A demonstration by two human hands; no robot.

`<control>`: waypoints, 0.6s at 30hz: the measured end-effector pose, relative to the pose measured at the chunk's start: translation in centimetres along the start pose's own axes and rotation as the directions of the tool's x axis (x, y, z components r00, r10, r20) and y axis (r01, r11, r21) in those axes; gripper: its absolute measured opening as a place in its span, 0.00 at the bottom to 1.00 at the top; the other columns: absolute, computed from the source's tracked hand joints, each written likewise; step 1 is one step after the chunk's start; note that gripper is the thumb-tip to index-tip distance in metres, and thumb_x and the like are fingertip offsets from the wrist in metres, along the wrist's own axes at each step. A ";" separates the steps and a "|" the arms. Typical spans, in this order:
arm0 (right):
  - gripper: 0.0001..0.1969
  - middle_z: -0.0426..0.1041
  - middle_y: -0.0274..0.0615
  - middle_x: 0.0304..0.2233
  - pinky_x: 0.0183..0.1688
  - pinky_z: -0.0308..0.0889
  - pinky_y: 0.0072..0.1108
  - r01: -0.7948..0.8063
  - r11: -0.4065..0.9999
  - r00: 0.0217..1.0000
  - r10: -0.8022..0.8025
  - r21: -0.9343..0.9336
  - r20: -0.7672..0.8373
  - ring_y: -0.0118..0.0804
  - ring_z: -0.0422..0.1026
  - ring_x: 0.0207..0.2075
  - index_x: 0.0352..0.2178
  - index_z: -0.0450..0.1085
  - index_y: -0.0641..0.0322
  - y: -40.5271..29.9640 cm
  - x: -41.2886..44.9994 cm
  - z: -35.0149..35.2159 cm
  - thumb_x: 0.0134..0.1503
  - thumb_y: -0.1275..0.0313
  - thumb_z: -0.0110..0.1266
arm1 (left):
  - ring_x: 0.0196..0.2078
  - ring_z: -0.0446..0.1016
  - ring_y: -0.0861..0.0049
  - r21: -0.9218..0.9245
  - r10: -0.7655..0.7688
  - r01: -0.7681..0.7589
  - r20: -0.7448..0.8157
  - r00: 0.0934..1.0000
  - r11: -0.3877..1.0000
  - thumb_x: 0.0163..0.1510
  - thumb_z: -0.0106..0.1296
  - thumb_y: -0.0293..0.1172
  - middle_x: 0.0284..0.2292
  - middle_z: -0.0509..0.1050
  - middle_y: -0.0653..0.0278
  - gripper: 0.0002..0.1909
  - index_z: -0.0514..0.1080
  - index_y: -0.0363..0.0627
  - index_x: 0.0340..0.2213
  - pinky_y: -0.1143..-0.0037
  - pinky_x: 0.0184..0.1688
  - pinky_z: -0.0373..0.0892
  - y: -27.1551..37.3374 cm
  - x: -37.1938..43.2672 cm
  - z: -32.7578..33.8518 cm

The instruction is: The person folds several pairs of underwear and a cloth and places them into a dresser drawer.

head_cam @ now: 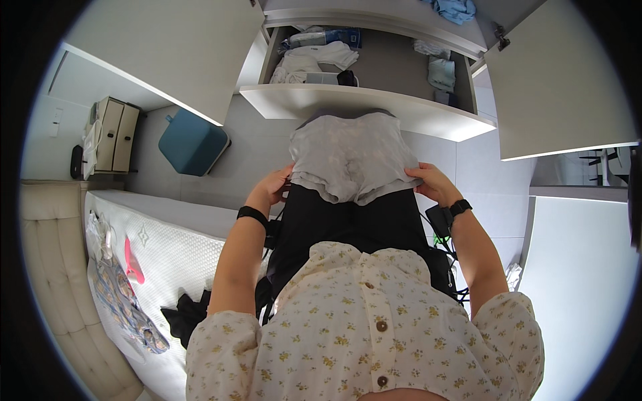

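A pair of light grey underpants (351, 153) is spread out over my lap, with its leg hems towards me and a darker waistband at the far end. My left hand (277, 184) grips the left hem corner between thumb and fingers. On the other side, my right hand (432, 181) pinches the right hem corner. Just beyond the underpants stands a pulled-out drawer (371, 103). White folded clothing (321, 56) and a blue plastic package (343, 37) lie in its left part; rolled pale-blue cloth (441, 72) sits along its right wall.
Opened wardrobe doors flank the drawer, one left (175, 45) and one right (556, 85). A teal lidded bin (193, 143) stands on the floor. To the left is a bed (185, 250) with a pink object (133, 263), patterned fabric (128, 301) and black cloth (185, 313). A white surface (577, 280) borders the right.
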State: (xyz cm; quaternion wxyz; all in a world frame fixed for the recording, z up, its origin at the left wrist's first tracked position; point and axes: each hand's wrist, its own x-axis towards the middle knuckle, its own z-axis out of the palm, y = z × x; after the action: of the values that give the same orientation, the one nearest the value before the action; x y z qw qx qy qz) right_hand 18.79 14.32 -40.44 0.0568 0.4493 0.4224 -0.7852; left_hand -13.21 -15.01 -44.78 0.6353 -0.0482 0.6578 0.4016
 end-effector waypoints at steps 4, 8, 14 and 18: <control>0.22 0.70 0.37 0.37 0.32 0.64 0.18 0.058 0.994 0.998 -0.060 0.096 0.020 0.26 0.68 0.34 0.48 0.63 0.64 -0.5 -0.3 0.8 0.50 0.75 0.58 | 0.44 0.70 0.69 -0.228 0.253 -0.235 0.052 0.966 0.945 0.53 0.53 0.44 0.43 0.72 0.65 0.24 0.66 0.41 0.46 0.65 0.48 0.64 -0.5 0.0 -1.8; 0.28 0.68 0.36 0.42 0.35 0.67 0.15 0.072 0.997 0.997 -0.072 -0.005 -0.013 0.22 0.68 0.36 0.55 0.57 0.57 -1.8 -2.3 1.2 0.52 0.80 0.54 | 0.37 0.70 0.78 -0.525 0.393 -0.330 0.010 0.920 0.785 0.51 0.55 0.27 0.38 0.69 0.67 0.13 0.67 0.44 0.39 0.77 0.36 0.67 1.0 -4.0 -1.8; 0.34 0.67 0.37 0.45 0.29 0.65 0.11 0.201 0.979 0.961 -0.201 0.020 0.190 0.20 0.67 0.34 0.59 0.53 0.54 -5.1 -7.7 4.4 0.50 0.85 0.49 | 0.28 0.68 0.88 -0.617 0.433 -0.463 -0.210 0.876 0.637 0.50 0.50 0.18 0.35 0.70 0.69 0.17 0.70 0.46 0.43 0.88 0.22 0.63 1.4 -9.5 -4.9; 0.34 0.66 0.43 0.46 0.26 0.65 0.13 0.197 0.966 0.955 -0.151 -0.168 0.254 0.24 0.68 0.31 0.57 0.55 0.64 -2.8 -6.8 4.5 0.47 0.83 0.53 | 0.26 0.68 0.87 -0.497 0.469 -0.464 -0.125 0.874 0.733 0.49 0.49 0.17 0.36 0.71 0.67 0.22 0.69 0.42 0.47 0.89 0.20 0.63 0.7 -11.0 -7.2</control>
State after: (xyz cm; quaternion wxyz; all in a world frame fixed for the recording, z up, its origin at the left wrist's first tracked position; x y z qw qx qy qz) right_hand 18.54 10.93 -32.55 0.0805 0.3047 0.5240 -0.7912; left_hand -17.27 -23.68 -35.75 0.4808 -0.0470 0.5147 0.7083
